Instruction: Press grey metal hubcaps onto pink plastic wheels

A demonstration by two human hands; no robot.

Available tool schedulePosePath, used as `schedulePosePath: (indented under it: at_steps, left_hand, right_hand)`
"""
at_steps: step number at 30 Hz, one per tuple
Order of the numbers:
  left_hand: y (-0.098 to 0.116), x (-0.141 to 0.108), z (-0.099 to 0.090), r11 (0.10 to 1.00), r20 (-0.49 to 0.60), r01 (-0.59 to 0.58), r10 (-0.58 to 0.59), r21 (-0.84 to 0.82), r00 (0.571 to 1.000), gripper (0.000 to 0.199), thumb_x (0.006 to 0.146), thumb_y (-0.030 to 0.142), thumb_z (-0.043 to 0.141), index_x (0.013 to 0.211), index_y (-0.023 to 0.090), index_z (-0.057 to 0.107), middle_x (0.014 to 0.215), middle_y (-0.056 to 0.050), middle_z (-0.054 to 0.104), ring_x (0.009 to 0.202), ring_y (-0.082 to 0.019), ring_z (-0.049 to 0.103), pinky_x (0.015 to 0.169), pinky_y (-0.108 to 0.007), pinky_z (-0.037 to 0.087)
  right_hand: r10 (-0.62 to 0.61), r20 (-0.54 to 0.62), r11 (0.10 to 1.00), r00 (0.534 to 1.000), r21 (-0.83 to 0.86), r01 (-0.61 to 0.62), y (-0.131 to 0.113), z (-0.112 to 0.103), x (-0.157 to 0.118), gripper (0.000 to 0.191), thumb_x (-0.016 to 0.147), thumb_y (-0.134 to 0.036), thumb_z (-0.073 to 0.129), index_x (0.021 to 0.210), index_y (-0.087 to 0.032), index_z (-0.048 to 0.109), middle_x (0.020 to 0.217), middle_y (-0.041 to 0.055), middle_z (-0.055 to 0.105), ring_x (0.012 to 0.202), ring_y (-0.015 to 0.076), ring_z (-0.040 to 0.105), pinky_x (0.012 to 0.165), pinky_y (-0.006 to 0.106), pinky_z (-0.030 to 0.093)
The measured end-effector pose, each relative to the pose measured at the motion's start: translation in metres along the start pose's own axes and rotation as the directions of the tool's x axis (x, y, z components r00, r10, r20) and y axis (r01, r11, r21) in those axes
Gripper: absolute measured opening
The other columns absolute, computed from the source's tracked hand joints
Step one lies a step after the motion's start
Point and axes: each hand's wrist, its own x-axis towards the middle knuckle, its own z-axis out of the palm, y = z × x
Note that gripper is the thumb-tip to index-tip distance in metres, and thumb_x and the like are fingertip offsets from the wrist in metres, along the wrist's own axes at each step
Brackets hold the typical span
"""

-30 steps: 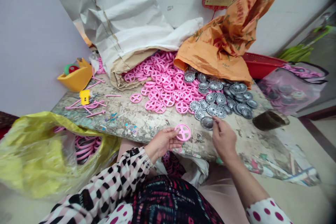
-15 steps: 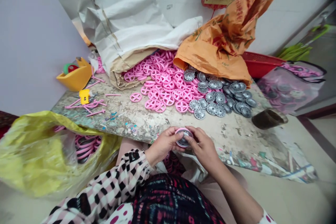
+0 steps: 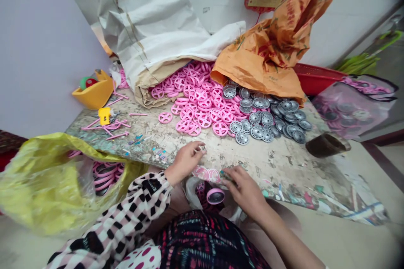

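Note:
A pink-rimmed wheel with a dark centre [image 3: 216, 196] is below the table's front edge, apart from both hands, over a bag in the lap holding more pink pieces. My left hand [image 3: 187, 160] is raised over the table, fingers apart and slightly curled, holding nothing visible. Near the front edge, my right hand [image 3: 242, 185] has its fingers spread and nothing between them. Behind the hands lies a heap of pink spoked rings [image 3: 202, 113]. Beside it on the right are several grey hubcap discs [image 3: 257, 132].
On the table [image 3: 271, 164] stand a white sack [image 3: 158, 17], an orange bag [image 3: 268, 59] and a dark cup [image 3: 326, 145]. At left are a yellow holder [image 3: 94, 94], pink sticks [image 3: 115, 128] and a yellow bag [image 3: 41, 189]. A clear bag [image 3: 353, 105] is at right.
Both hands have let go of the wheel, which has moved down below the table edge. My left hand has moved left and up; my right hand has moved slightly down. The view has shifted slightly.

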Motion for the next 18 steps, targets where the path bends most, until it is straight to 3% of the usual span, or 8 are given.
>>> schedulePosePath:
  at_steps: [4, 9, 11, 14, 16, 18]
  left_hand:
    - [-0.022, 0.027, -0.015, 0.955, -0.127, -0.054, 0.095, 0.291, 0.987, 0.023, 0.085, 0.019, 0.051, 0.102, 0.016, 0.067, 0.098, -0.007, 0.061, 0.094, -0.019, 0.057, 0.086, -0.031, 0.044]
    - [-0.033, 0.05, -0.022, 0.831, -0.296, 0.118, 0.058, 0.543, 0.954, 0.035, 0.086, 0.024, 0.052, 0.119, 0.015, 0.058, 0.108, -0.013, 0.054, 0.103, -0.025, 0.053, 0.087, -0.035, 0.043]
    - [-0.035, 0.056, -0.026, 0.796, -0.284, 0.165, 0.009, 0.582, 0.959, 0.034, 0.085, 0.028, 0.055, 0.117, 0.016, 0.058, 0.106, -0.012, 0.053, 0.102, -0.026, 0.053, 0.084, -0.035, 0.044]
    - [-0.037, 0.057, -0.037, 0.781, -0.217, 0.14, -0.006, 0.609, 0.976, 0.022, 0.086, 0.029, 0.054, 0.102, 0.018, 0.063, 0.099, -0.009, 0.056, 0.095, -0.024, 0.054, 0.079, -0.033, 0.043]
    - [-0.036, 0.052, -0.043, 0.781, -0.194, 0.09, 0.041, 0.618, 0.98, 0.018, 0.088, 0.027, 0.051, 0.096, 0.018, 0.064, 0.096, -0.008, 0.056, 0.091, -0.021, 0.054, 0.078, -0.031, 0.043]
    - [-0.033, 0.041, -0.046, 0.781, -0.152, -0.005, 0.128, 0.625, 0.98, 0.019, 0.089, 0.026, 0.048, 0.094, 0.017, 0.064, 0.095, -0.007, 0.056, 0.09, -0.02, 0.053, 0.078, -0.031, 0.042]
  right_hand:
    - [0.049, -0.217, 0.97, 0.975, -0.224, -0.099, 0.032, -0.019, 0.033, 0.034, 0.093, -0.034, 0.043, 0.11, -0.014, 0.065, 0.101, 0.0106, 0.061, 0.096, 0.0239, 0.055, 0.088, 0.036, 0.042]
    - [0.136, -0.295, 0.794, 0.946, -0.539, -0.282, 0.046, -0.033, 0.085, 0.043, 0.094, -0.036, 0.045, 0.127, -0.01, 0.055, 0.123, 0.0168, 0.056, 0.111, 0.0307, 0.049, 0.093, 0.04, 0.037]
    - [0.169, -0.265, 0.725, 0.949, -0.619, -0.302, 0.045, -0.032, 0.094, 0.046, 0.094, -0.04, 0.046, 0.128, -0.01, 0.054, 0.121, 0.0166, 0.058, 0.107, 0.0314, 0.051, 0.089, 0.04, 0.038]
    - [0.155, -0.203, 0.677, 0.967, -0.691, -0.254, 0.047, -0.031, 0.092, 0.043, 0.096, -0.037, 0.041, 0.129, -0.013, 0.052, 0.112, 0.0144, 0.063, 0.1, 0.0293, 0.054, 0.084, 0.039, 0.037]
    - [0.129, -0.22, 0.687, 0.967, -0.683, -0.247, 0.053, -0.033, 0.086, 0.039, 0.097, -0.031, 0.037, 0.127, -0.013, 0.054, 0.107, 0.0138, 0.065, 0.095, 0.0272, 0.056, 0.083, 0.039, 0.037]
    - [0.087, -0.322, 0.748, 0.943, -0.605, -0.275, 0.058, -0.037, 0.078, 0.037, 0.097, -0.028, 0.035, 0.12, -0.013, 0.059, 0.106, 0.0144, 0.064, 0.094, 0.0261, 0.056, 0.083, 0.038, 0.038]
